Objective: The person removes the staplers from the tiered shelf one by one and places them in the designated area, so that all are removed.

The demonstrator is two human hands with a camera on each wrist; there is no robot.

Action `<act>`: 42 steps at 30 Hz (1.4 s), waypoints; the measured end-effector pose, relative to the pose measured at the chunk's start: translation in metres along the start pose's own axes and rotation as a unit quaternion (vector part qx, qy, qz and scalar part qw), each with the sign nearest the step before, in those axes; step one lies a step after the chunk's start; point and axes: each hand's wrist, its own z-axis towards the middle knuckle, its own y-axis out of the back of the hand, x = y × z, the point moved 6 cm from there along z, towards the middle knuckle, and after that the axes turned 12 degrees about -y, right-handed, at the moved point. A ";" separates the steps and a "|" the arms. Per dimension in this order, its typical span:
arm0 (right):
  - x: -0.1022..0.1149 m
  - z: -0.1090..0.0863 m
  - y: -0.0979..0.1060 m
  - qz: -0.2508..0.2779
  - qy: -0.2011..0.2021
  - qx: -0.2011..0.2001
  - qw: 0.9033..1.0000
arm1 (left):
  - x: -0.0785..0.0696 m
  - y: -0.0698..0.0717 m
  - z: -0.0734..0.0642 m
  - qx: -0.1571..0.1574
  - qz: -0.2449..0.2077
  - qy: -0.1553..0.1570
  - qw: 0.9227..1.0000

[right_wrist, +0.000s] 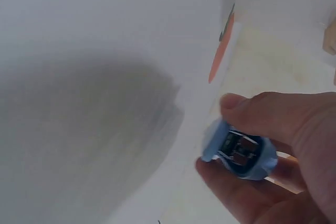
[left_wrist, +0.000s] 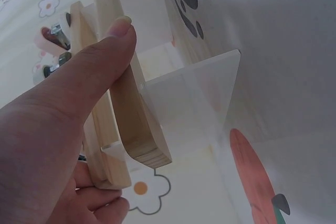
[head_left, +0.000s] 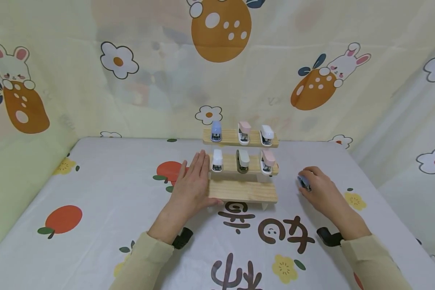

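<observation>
A stepped wooden rack (head_left: 243, 191) with clear supports stands in mid-table. On its top shelf sit a blue mini stapler (head_left: 216, 131), a pink one (head_left: 244, 133) and a white one (head_left: 266, 135). The middle shelf bears a white mini stapler (head_left: 217, 160), a grey-green one (head_left: 242, 161) and a pink one (head_left: 268, 162). My left hand (head_left: 192, 187) lies with straight fingers along the rack's left side, its thumb (left_wrist: 107, 51) against the lowest shelf's front edge. Right of the rack, my right hand (head_left: 322, 191) pinches a blue mini stapler (right_wrist: 244, 153) between thumb and fingers.
A white cloth (head_left: 105, 241) printed with fruit, flowers and brown characters covers the table. Behind it hangs a cream curtain (head_left: 159, 100) with rabbit and flower prints. Dark wrist-worn pieces show beside the left wrist (head_left: 183, 238) and the right wrist (head_left: 329, 237).
</observation>
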 end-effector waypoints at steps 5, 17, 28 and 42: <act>-0.003 0.010 -0.009 -0.003 -0.025 0.039 0.999 | 0.000 0.001 0.000 0.001 0.004 0.001 1.000; -0.003 0.017 -0.021 -0.019 -0.043 0.072 0.996 | 0.001 0.001 0.001 0.003 0.012 -0.001 1.000; -0.002 0.009 -0.026 -0.043 -0.039 0.052 0.997 | 0.000 0.001 0.000 0.004 0.010 0.001 1.000; 0.007 0.009 -0.015 -0.052 -0.047 0.069 0.995 | 0.000 0.000 0.000 0.001 0.003 0.001 1.000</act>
